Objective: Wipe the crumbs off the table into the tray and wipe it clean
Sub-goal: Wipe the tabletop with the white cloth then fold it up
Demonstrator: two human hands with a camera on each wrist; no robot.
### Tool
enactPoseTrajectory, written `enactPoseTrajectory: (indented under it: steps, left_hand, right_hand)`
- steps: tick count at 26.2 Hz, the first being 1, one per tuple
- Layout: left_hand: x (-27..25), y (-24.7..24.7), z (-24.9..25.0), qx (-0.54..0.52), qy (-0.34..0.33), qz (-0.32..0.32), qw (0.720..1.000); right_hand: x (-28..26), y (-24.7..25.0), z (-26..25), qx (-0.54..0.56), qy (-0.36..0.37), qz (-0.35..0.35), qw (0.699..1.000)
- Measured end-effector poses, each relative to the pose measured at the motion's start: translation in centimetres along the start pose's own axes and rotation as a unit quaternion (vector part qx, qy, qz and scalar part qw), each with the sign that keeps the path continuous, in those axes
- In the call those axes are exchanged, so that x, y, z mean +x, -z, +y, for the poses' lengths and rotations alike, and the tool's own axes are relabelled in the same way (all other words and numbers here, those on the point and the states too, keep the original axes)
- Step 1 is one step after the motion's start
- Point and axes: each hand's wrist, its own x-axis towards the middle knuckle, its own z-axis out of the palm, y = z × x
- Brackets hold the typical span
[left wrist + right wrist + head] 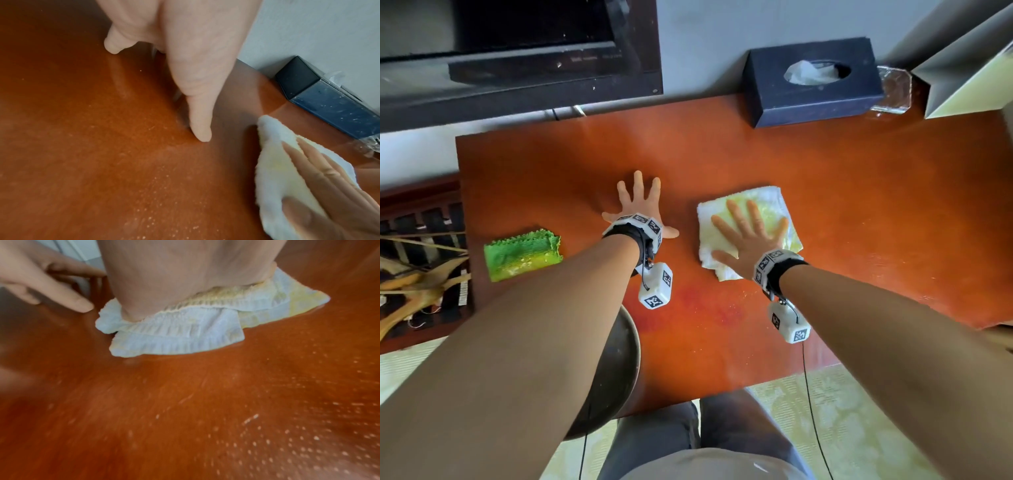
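Note:
My right hand [748,233] lies flat, fingers straight, pressing a folded white cloth with yellow stains [767,205] onto the orange-red table [859,205]. In the right wrist view the palm [185,272] sits on the cloth [185,334]. My left hand [640,205] is spread flat on the bare tabletop just left of the cloth, holding nothing; its fingers [197,81] touch the wood. Fine pale crumbs [308,443] are scattered on the table nearer to me than the cloth. A dark round tray [619,370] sits at the near edge, partly hidden under my left forearm.
A green cloth [522,255] lies at the table's left side. A dark blue tissue box [811,82] stands against the wall at the back, with a clear glass object [892,90] beside it. My legs are below the near edge.

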Motion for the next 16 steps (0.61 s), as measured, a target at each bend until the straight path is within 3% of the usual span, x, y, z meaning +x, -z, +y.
enactPoseTrajectory:
  steps: [3,8,10,12,16]
  left_hand:
    - [0.1,-0.6,-0.1,0.002,-0.014,0.01,1.0]
    - [0.1,-0.7,-0.5,0.007,-0.025,0.019,0.999]
    - [0.1,-0.9,-0.5,0.006,-0.03,0.02,0.999]
    - [-0.1,-1.1,-0.7,0.008,-0.037,0.024,0.999]
    - [-0.7,-1.3,-2.0,0.024,-0.066,0.019,0.997]
  right_hand:
    - [0.6,0.9,1.2,0.042,-0.076,0.017,0.996]
    - [3.8,3.4,-1.9,0.18,-0.182,0.037,0.966]
    - [4.6,3.9,-2.8,0.18,-0.203,0.051,0.961]
    - [5.0,3.7,-3.7,0.168,-0.195,0.054,0.965]
    - [4.1,1.6,-5.5,0.13,-0.105,0.035,0.985]
